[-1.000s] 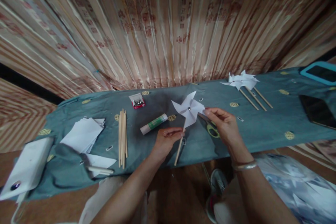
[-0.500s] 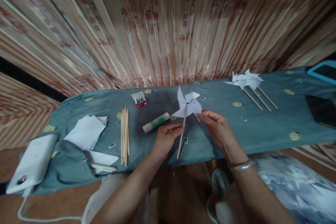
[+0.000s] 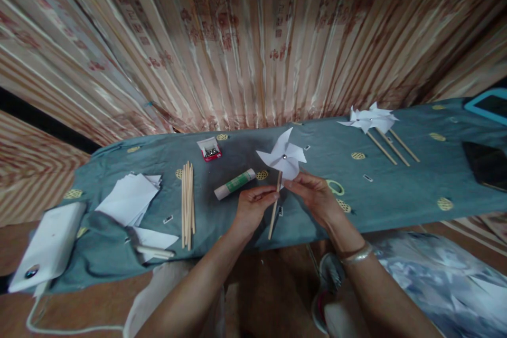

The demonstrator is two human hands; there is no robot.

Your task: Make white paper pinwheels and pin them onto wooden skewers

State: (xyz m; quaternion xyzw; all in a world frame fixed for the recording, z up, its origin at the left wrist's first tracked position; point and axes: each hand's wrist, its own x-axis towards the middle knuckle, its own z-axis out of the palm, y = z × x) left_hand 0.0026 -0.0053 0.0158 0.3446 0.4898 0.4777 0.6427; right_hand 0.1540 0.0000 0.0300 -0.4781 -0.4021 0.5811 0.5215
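Observation:
A white paper pinwheel (image 3: 282,158) on a wooden stick stands upright above the grey-blue cloth. My left hand (image 3: 251,208) pinches the stick just below the paper head. My right hand (image 3: 316,198) has its fingertips pinched on the lower blade, close to the stick. A metal pin shows at the centre of the head. Green-handled scissors (image 3: 335,188) lie on the cloth just right of my right hand.
A green glue stick (image 3: 234,184), a bundle of wooden sticks (image 3: 187,205), a small red box of pins (image 3: 209,149) and white paper squares (image 3: 129,198) lie to the left. Finished pinwheels (image 3: 371,118) rest at the back right. A dark phone (image 3: 485,164) and a white box (image 3: 45,246) sit at the ends.
My right hand moved left and down, from the right-hand blade to the lower blade by the stick. The pinwheel head has turned. The scissors have come out from under my right hand.

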